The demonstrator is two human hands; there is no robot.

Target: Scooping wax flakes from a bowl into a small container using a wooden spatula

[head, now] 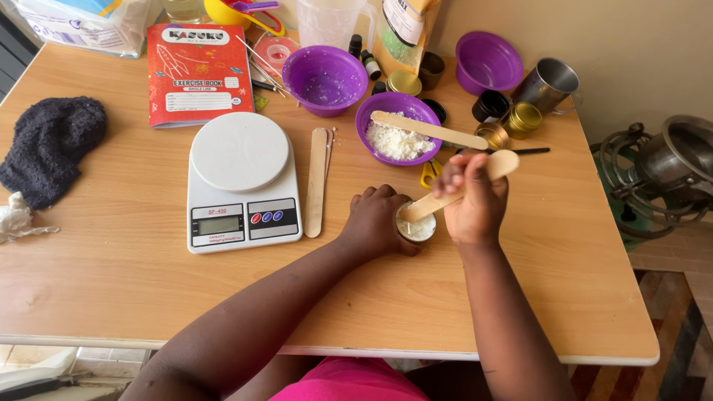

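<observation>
left hand point(377, 217) steadies small tin point(416, 227); right hand point(474, 199) grips wooden stick point(460, 186).

L hand point(377, 220) curled in a cupping grip, R hand point(475, 199) fisted, both forearms angled inward.

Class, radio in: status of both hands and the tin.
Left hand grips small tin. Right hand holds wooden stick in its white wax. Nothing blocking.

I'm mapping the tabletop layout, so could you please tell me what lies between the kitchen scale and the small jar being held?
In the head view, a flat wooden stick lies on the table between the scale and the jar.
</observation>
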